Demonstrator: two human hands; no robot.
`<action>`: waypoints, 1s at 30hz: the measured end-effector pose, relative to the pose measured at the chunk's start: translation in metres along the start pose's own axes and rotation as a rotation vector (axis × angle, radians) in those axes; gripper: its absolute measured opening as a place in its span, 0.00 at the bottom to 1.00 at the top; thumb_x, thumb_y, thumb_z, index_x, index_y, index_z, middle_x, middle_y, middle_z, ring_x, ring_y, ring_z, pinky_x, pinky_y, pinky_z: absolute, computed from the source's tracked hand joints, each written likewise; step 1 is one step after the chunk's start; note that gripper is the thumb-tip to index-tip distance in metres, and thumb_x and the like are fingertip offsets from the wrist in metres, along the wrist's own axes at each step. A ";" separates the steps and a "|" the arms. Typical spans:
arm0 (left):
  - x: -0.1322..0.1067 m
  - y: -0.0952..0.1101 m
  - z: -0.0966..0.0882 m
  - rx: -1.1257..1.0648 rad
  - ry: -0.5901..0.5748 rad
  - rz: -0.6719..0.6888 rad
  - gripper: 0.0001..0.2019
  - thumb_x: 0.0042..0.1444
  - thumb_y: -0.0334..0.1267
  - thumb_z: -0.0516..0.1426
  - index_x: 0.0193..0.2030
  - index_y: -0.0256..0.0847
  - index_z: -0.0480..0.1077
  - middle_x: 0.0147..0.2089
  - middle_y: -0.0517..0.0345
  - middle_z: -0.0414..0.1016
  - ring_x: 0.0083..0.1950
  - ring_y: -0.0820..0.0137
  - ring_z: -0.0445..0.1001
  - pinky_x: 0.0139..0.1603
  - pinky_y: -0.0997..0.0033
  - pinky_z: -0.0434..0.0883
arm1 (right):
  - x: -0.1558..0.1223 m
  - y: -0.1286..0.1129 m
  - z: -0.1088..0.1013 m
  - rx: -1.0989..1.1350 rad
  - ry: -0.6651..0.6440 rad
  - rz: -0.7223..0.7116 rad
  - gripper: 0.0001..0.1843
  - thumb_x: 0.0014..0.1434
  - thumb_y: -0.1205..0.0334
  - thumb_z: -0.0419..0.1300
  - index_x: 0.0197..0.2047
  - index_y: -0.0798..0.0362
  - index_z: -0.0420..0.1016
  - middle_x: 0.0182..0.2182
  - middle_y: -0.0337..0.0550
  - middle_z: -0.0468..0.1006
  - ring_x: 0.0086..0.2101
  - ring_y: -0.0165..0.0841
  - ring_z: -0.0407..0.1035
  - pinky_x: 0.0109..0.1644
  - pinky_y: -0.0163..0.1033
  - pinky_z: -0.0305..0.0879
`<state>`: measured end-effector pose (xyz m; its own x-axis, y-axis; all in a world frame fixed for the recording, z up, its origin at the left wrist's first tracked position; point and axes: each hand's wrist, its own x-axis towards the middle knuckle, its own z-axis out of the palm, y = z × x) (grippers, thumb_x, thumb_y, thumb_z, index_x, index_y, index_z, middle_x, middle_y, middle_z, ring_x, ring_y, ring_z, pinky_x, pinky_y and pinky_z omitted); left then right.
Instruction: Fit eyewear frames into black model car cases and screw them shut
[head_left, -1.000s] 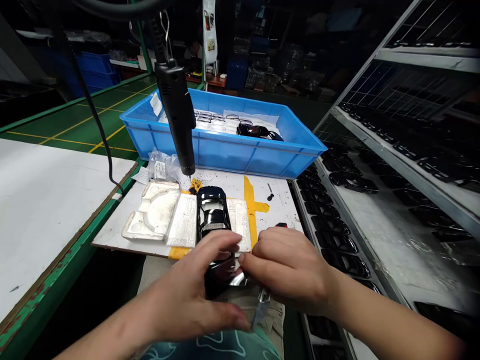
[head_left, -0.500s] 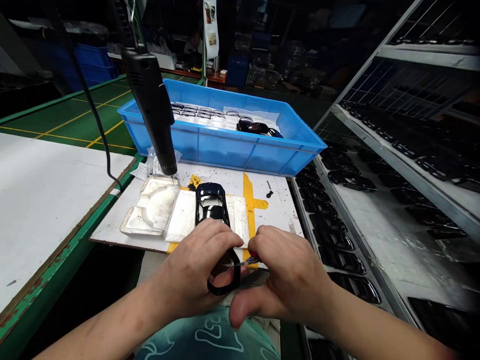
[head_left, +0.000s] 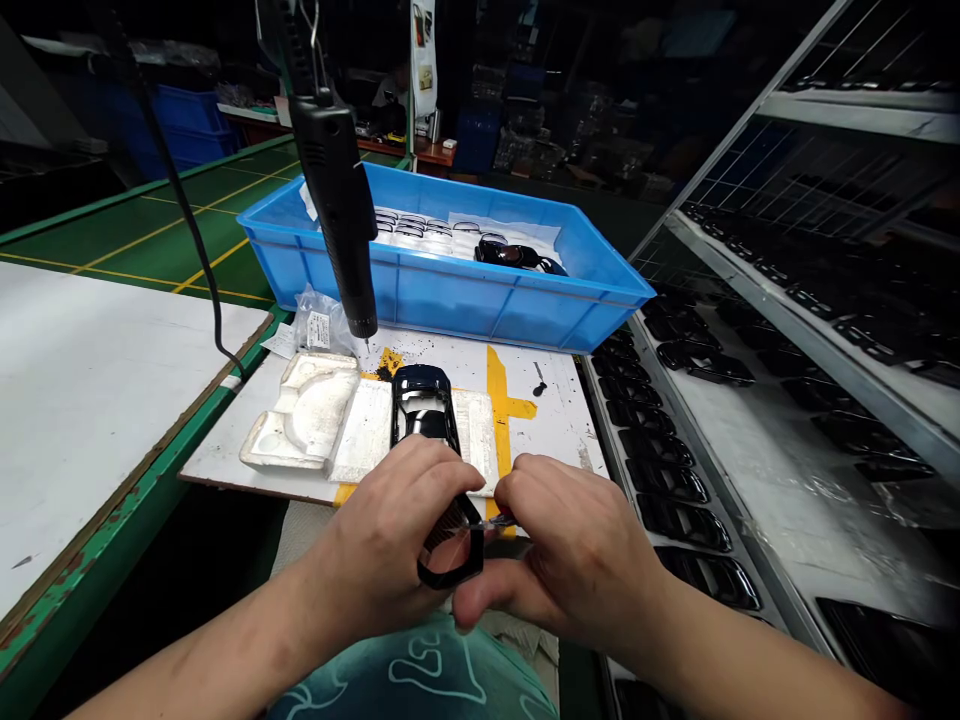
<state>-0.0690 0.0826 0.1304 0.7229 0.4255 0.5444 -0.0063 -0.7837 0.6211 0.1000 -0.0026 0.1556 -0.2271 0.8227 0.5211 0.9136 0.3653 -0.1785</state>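
Note:
My left hand (head_left: 409, 515) grips a black-rimmed clear plastic part (head_left: 478, 550) with fine lines on its window, held upright above my lap. My right hand (head_left: 574, 535) is closed around a small thin-bladed knife (head_left: 495, 523), its handle mostly hidden in my fingers. The blade reaches left and meets the rim of the part; my right thumb sits low beside it. Just beyond my left hand, a glossy dark toy car body (head_left: 421, 380) lies on a white foam pad (head_left: 364, 445).
A moulded foam block (head_left: 311, 405) lies left of the pad. Above it hangs a black electric screwdriver (head_left: 341, 215). Behind stands a blue bin (head_left: 465, 295) holding clear parts on white sheets. Racks of black car bodies (head_left: 679, 475) line the right. A small black piece (head_left: 540, 388) lies near yellow tape (head_left: 496, 400).
The knife blade has shifted slightly up along the part's rim, and its red handle is now more covered. The part has turned a little. The hanging screwdriver has swung right.

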 end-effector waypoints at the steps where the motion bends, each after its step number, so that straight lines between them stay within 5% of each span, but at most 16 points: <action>1: 0.000 0.000 0.000 0.004 0.005 0.000 0.10 0.59 0.30 0.57 0.47 0.38 0.66 0.40 0.50 0.72 0.40 0.64 0.69 0.39 0.64 0.69 | -0.001 0.000 0.000 -0.004 -0.005 -0.009 0.36 0.61 0.27 0.46 0.23 0.53 0.64 0.19 0.37 0.63 0.21 0.28 0.58 0.26 0.38 0.47; 6: 0.000 -0.001 0.000 0.022 0.008 -0.021 0.09 0.59 0.33 0.58 0.46 0.38 0.66 0.39 0.50 0.73 0.39 0.64 0.69 0.38 0.64 0.69 | -0.002 -0.001 -0.002 -0.003 -0.029 -0.080 0.30 0.68 0.39 0.47 0.24 0.53 0.65 0.19 0.37 0.63 0.22 0.30 0.57 0.28 0.39 0.46; 11: -0.001 -0.001 0.000 0.005 0.003 -0.024 0.07 0.59 0.31 0.57 0.44 0.39 0.66 0.37 0.52 0.72 0.38 0.65 0.69 0.37 0.65 0.69 | 0.000 0.001 -0.002 -0.044 0.019 -0.030 0.34 0.60 0.29 0.49 0.23 0.53 0.63 0.19 0.36 0.61 0.21 0.29 0.55 0.26 0.40 0.45; 15: -0.001 -0.002 0.001 0.005 0.040 -0.012 0.08 0.59 0.31 0.57 0.45 0.38 0.66 0.38 0.51 0.72 0.38 0.64 0.69 0.38 0.65 0.69 | 0.001 0.000 -0.002 0.003 -0.026 -0.120 0.29 0.68 0.39 0.48 0.25 0.53 0.66 0.20 0.37 0.63 0.23 0.30 0.58 0.28 0.40 0.46; 20: -0.001 -0.004 0.002 0.007 0.066 0.036 0.09 0.59 0.30 0.57 0.46 0.39 0.66 0.39 0.50 0.72 0.39 0.65 0.70 0.39 0.65 0.70 | 0.003 0.000 -0.002 -0.022 0.019 -0.047 0.35 0.60 0.28 0.49 0.23 0.53 0.64 0.19 0.36 0.61 0.21 0.29 0.55 0.27 0.40 0.45; 24: -0.002 -0.005 0.002 0.029 0.078 0.045 0.10 0.60 0.29 0.56 0.48 0.40 0.66 0.39 0.51 0.72 0.39 0.65 0.69 0.38 0.65 0.70 | 0.003 0.000 0.000 0.017 -0.021 -0.130 0.30 0.68 0.38 0.48 0.24 0.53 0.66 0.19 0.36 0.63 0.22 0.30 0.57 0.28 0.39 0.45; 28: -0.002 -0.006 0.004 0.007 0.079 0.052 0.09 0.60 0.30 0.56 0.47 0.39 0.67 0.39 0.51 0.72 0.39 0.65 0.70 0.38 0.65 0.71 | 0.003 0.002 0.001 -0.008 0.018 -0.035 0.36 0.58 0.26 0.47 0.23 0.53 0.63 0.18 0.36 0.62 0.21 0.29 0.56 0.27 0.39 0.45; 30: -0.002 -0.006 0.004 0.002 0.083 0.051 0.09 0.60 0.30 0.56 0.47 0.39 0.67 0.39 0.51 0.72 0.39 0.65 0.70 0.39 0.65 0.71 | 0.003 0.002 0.001 0.004 0.000 -0.051 0.35 0.61 0.28 0.48 0.23 0.53 0.64 0.19 0.36 0.63 0.22 0.29 0.57 0.27 0.40 0.46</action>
<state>-0.0676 0.0843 0.1234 0.6621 0.4213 0.6198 -0.0400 -0.8060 0.5906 0.1006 0.0009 0.1555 -0.2736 0.8032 0.5292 0.8996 0.4083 -0.1547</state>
